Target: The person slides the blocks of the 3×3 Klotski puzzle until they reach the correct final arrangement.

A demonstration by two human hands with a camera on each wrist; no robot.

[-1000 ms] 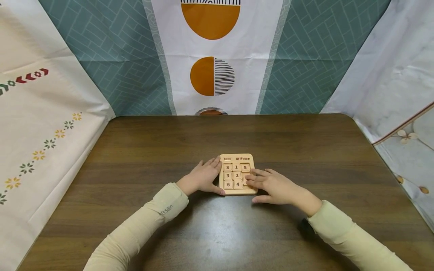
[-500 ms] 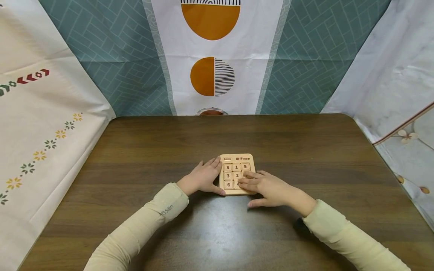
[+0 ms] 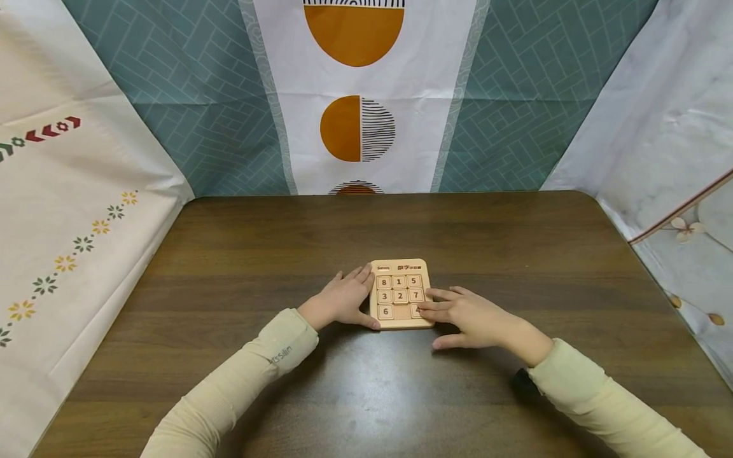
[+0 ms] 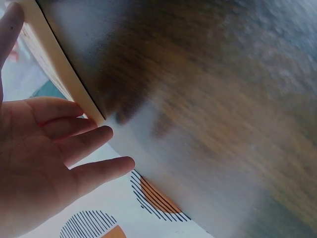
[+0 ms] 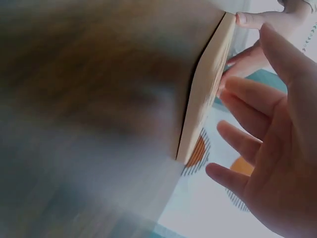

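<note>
A wooden sliding number puzzle [image 3: 403,264] lies flat on the table. Its rows read 8 1 5, then 3 2 7, then 6, a bare gap and 4. My left hand [image 3: 342,299] rests at its left side, the straight fingers along the upper edge and the thumb at the near corner. From the right, my right hand [image 3: 478,318] reaches in, with a fingertip on the 4 tile [image 3: 416,312] in the near right corner. Its other fingers are extended and its thumb stands apart from the board. In the right wrist view the puzzle [image 5: 205,94] appears edge-on.
The dark wood-grain table [image 3: 258,235] surrounds the puzzle. Behind it hangs a green and white patterned cloth [image 3: 223,127]. Pale cloths hang at both sides, the left cloth [image 3: 57,191] printed with small flowers.
The 7 tile settled into the right end of the middle row. My right fingers shifted left onto the 4 tile, then drew it right into the corner. The left hand stayed in place.
</note>
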